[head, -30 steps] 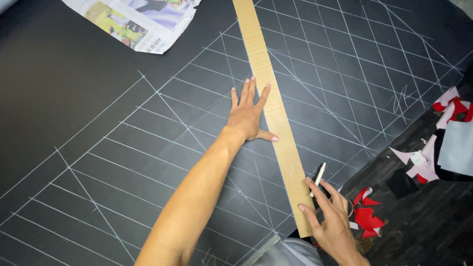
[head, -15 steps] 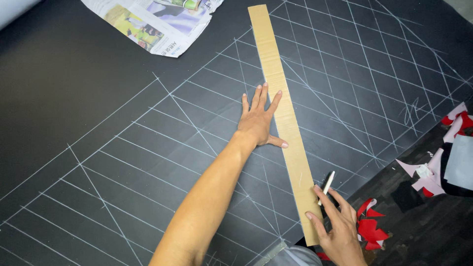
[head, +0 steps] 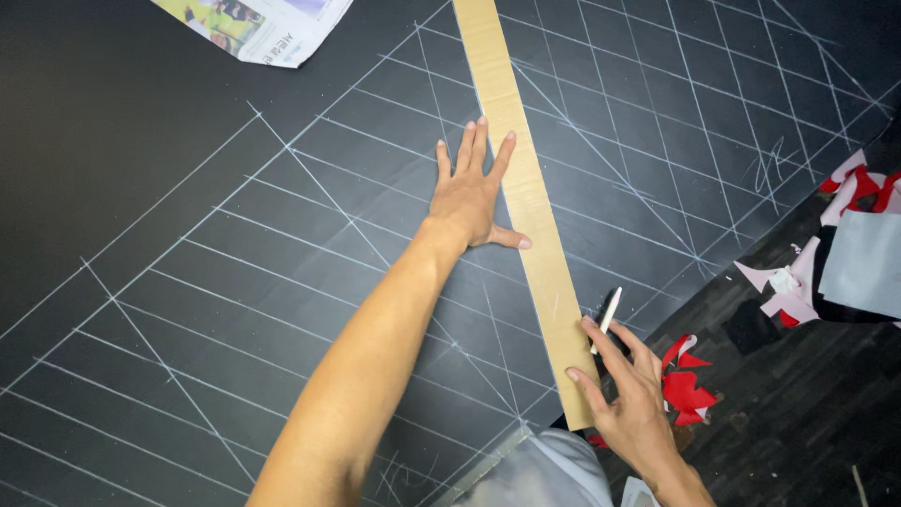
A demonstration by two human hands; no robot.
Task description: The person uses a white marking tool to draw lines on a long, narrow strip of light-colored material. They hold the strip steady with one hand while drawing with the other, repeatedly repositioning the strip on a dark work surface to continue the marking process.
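A long tan cardboard strip (head: 526,188) lies on black fabric (head: 188,235) marked with a grid of white chalk lines. My left hand (head: 474,192) is flat on the fabric with fingers spread, its fingertips and thumb resting on the strip's left edge. My right hand (head: 624,394) is at the strip's near end, fingers touching its right edge while holding a thin white chalk stick (head: 608,314).
A folded newspaper (head: 258,23) lies on the fabric at the top left. Red, pink, grey and black cloth scraps (head: 845,253) are scattered on the dark wooden floor (head: 798,422) at the right. More red scraps (head: 685,385) lie beside my right hand.
The view shifted slightly. Both hands stay on the strip, and my right hand with the chalk has crept a little up along its right edge.
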